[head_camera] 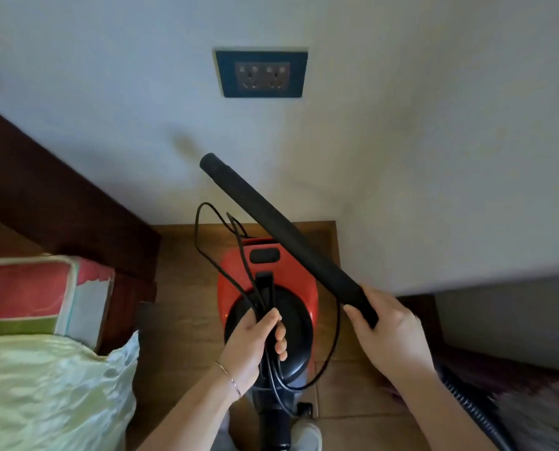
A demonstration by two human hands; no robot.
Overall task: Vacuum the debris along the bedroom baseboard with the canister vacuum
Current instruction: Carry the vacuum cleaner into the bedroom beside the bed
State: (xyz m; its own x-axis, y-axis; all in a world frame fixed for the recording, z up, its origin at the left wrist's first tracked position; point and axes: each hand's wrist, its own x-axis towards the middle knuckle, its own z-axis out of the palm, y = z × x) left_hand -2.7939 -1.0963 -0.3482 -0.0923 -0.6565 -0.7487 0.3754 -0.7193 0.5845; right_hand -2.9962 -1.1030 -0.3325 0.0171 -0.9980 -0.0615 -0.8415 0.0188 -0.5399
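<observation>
A red and black canister vacuum hangs or stands over the wooden floor below me. My left hand grips its black handle together with loops of the black power cord. My right hand is closed around the lower end of a black wand tube, which slants up and left toward the wall. A ribbed black hose runs off at the lower right. Where the wall meets the floor shows behind the vacuum.
A double wall socket on a dark plate sits above. A dark wooden headboard and a bed with a pink pillow and green cover fill the left. A white cabinet stands on the right.
</observation>
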